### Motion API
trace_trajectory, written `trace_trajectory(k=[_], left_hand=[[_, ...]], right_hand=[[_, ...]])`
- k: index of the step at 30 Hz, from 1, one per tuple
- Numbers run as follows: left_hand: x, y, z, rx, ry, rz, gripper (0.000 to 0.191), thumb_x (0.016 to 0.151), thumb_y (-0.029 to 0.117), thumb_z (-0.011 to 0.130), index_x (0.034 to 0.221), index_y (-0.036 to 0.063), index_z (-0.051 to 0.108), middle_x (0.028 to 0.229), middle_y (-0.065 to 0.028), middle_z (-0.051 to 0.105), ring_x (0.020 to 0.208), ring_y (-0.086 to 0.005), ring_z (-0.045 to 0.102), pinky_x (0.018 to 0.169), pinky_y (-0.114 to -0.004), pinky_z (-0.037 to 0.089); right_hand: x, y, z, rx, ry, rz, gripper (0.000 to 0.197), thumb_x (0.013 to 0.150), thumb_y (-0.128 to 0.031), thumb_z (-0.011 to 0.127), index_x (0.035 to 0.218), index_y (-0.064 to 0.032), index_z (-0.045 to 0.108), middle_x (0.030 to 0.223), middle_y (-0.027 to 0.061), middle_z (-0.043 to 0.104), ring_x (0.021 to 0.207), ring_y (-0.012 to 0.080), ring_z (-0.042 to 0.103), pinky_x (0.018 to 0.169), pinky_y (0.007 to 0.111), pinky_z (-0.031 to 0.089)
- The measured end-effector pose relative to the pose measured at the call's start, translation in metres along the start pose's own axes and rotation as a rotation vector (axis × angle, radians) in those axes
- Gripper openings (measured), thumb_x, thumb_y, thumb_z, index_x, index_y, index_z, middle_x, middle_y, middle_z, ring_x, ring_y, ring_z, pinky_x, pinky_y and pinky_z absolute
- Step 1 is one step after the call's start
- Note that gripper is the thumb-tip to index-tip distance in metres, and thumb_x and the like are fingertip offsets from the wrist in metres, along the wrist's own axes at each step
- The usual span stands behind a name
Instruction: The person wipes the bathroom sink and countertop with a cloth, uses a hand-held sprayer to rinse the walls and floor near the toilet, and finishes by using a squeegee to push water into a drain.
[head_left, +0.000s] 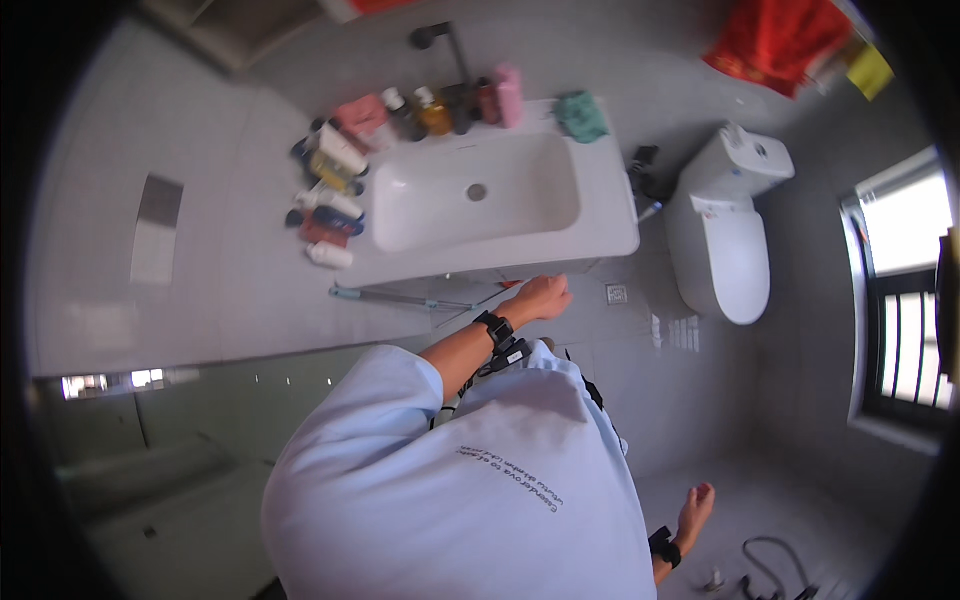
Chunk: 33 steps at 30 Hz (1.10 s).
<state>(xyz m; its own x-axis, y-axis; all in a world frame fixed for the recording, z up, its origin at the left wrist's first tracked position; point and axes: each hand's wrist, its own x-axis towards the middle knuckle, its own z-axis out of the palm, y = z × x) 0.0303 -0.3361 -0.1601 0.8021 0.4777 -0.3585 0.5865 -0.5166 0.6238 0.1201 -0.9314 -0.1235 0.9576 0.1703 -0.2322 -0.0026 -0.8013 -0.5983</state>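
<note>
My left hand (546, 296) hangs just in front of the washbasin counter's front edge, fingers curled in, with nothing seen in it. A black strap with a small device (497, 330) circles that wrist. The white washbasin (476, 232) lies before me with its bowl bare around the drain. Behind me at the lower right is my right hand (696, 514), out to the side above the floor, wearing a black wristband (667, 551). It is small and blurred, so its finger pose is unclear; no object shows in it.
Several bottles (330, 199) crowd the counter's left end. A pink bottle (509, 96) and a green cloth (582, 118) sit along the back. A teal-and-grey pole (405, 300) shows below the counter front. The toilet (739, 262) stands right; a hose (780, 551) lies at the lower right.
</note>
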Motion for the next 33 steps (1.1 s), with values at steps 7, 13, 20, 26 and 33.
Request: trace_trajectory(k=[7,13,20,26,33], left_hand=[[-0.052,-0.111,-0.034,-0.187,0.133,-0.527,0.038,0.081,0.030,0.053,0.099,-0.0027,0.060,0.097,-0.0266,0.063,0.096,-0.0413,0.060,0.083,-0.047,0.048],[-0.121,-0.245,-0.035,-1.107,0.843,-1.038,0.035,0.080,0.023,0.056,0.105,-0.0014,0.049,0.088,-0.0176,0.060,0.076,-0.0276,0.058,0.061,-0.042,0.048],[-0.168,-0.382,-0.064,-0.813,1.436,-1.001,0.048,0.082,0.014,0.056,0.123,-0.0049,0.040,0.116,-0.0271,0.054,0.107,-0.0378,0.055,0.092,-0.042,0.044],[-0.152,-0.355,-0.101,-1.111,1.359,-1.023,0.039,0.087,0.021,0.054,0.115,-0.0038,0.044,0.105,-0.0216,0.058,0.079,-0.0307,0.065,0.060,-0.039,0.050],[-0.147,-0.339,-0.121,-1.577,1.456,-1.112,0.033,0.091,0.034,0.048,0.098,0.0021,0.049,0.079,-0.0108,0.053,0.057,-0.0227,0.053,0.045,-0.031,0.044]], right_hand=[[0.067,-0.067,0.016,-0.074,-0.324,-0.114,0.026,0.088,-0.008,0.057,0.112,0.0004,0.052,0.094,0.0091,0.058,0.084,0.0161,0.057,0.077,0.029,0.047],[0.139,-0.116,0.013,-0.387,-0.390,-0.308,0.028,0.086,-0.013,0.058,0.111,-0.0004,0.054,0.092,0.0140,0.063,0.081,0.0241,0.061,0.072,0.035,0.049],[0.162,-0.186,0.027,-0.464,-0.378,-0.509,0.021,0.085,-0.009,0.054,0.105,-0.0020,0.053,0.087,0.0160,0.062,0.079,0.0297,0.062,0.069,0.038,0.048],[0.143,-0.172,0.034,-0.444,-0.374,-0.561,0.021,0.085,-0.007,0.054,0.106,-0.0027,0.052,0.085,0.0154,0.061,0.078,0.0290,0.061,0.069,0.037,0.048],[0.096,-0.129,0.020,-0.401,-0.379,-0.293,0.023,0.085,-0.013,0.058,0.106,-0.0026,0.054,0.090,0.0143,0.063,0.080,0.0269,0.062,0.073,0.036,0.050]])
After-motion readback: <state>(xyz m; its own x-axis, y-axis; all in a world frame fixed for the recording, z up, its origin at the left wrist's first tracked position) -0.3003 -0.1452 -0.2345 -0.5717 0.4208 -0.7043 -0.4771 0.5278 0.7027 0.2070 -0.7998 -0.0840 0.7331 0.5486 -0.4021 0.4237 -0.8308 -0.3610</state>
